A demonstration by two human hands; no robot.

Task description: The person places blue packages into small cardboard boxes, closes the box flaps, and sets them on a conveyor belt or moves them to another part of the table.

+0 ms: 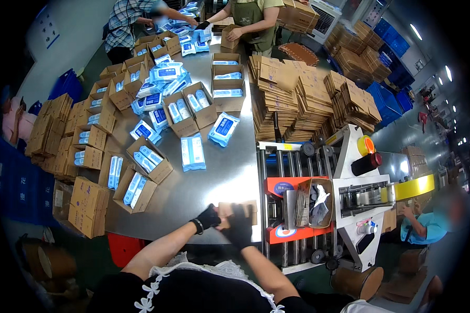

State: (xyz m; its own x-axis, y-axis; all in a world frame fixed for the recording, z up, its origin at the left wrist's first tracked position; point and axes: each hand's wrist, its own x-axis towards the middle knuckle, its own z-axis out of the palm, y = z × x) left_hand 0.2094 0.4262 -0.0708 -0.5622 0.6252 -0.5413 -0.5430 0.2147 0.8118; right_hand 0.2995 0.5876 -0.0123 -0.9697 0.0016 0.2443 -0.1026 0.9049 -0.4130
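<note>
Open boxes (161,175) of blue packs (147,157) stand left on the table (224,175); at its near right corner, the gloved left hand (208,217) is at a brown box (254,211), the blurred right hand (239,226) over it. Whether either hand's fingers grip cannot be told.

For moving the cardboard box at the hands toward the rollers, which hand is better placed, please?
Probably the right hand: though blurred, it appears over the cardboard box, nearer the rollers. The left hand is by the box's left side, farther away.
</note>
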